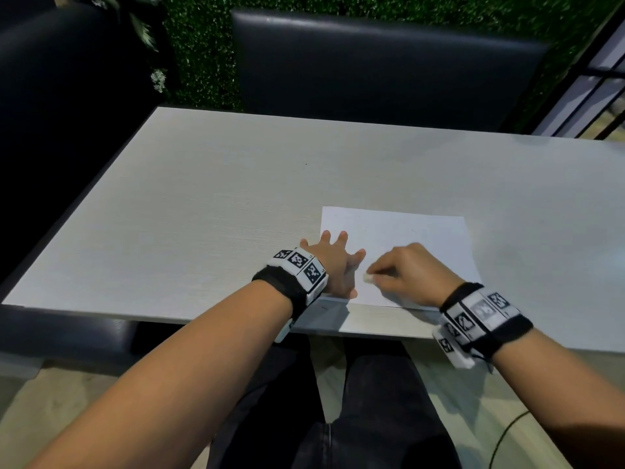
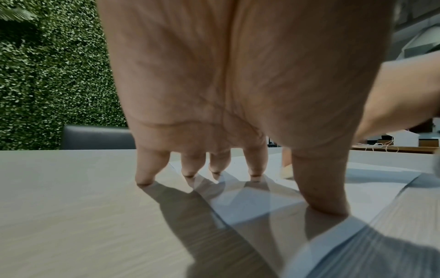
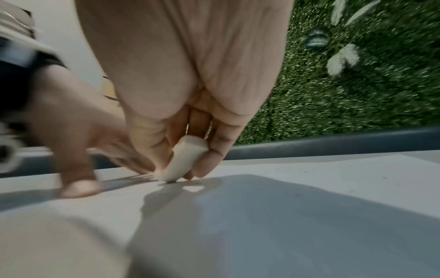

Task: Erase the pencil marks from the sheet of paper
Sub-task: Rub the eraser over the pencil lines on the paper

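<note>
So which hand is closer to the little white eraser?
Right. The right hand pinches the eraser against the paper. The left hand presses flat on the paper's left edge, just beside it.

Just left of the eraser pinched in the right hand, the left hand presses the paper and blocks that way; beyond and right, sheet and table lie open.
</note>
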### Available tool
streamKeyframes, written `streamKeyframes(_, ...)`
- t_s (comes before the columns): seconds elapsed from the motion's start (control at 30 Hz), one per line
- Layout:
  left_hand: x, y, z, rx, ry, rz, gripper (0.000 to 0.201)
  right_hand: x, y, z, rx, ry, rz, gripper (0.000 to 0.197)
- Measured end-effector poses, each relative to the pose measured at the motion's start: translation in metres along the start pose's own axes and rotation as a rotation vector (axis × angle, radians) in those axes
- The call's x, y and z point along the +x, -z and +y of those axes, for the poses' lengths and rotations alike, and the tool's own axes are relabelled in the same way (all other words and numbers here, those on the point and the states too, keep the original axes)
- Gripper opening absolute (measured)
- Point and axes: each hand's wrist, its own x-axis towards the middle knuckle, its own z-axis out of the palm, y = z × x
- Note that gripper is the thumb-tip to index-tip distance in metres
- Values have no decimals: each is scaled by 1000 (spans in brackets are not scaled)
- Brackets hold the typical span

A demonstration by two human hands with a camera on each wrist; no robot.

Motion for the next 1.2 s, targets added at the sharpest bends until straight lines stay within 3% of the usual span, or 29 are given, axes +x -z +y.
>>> streamKeyframes(0.1, 0, -1, -3, 17, -6, 9, 93, 9, 6, 4, 33, -49, 63, 19)
streamKeyframes(0.3, 1, 0, -2, 11, -6, -1, 94, -21, -4, -10, -35, 54, -96, 17)
streamKeyframes(0.47, 1, 0, -2, 3, -8, 7, 92, 9, 6, 6, 19, -27, 46, 21)
streamKeyframes(0.7, 4, -1, -2, 37, -5, 18, 95, -26, -5, -11, 34, 45, -125, 21)
streamKeyframes(0.8, 5, -5, -5, 75, -11, 45, 93, -29, -1, -8, 103, 4, -66, 26)
streamKeyframes(0.9, 8, -8, -10, 84, -25, 67, 91, -36, 16, 11, 230, -132, 142, 38)
streamKeyframes(1.03, 9, -6, -9, 69, -28, 92, 81, -60, 49, 71, 147, -435, 393, 40)
streamKeyframes(1.13, 3, 3, -11, -3, 55, 195, 89, -77, 68, 124, 69, -656, 464, 34)
streamKeyframes(1.2, -1, 12, -19, -154, 151, 261, 84, -83, 73, 146, 20, -769, 446, 30)
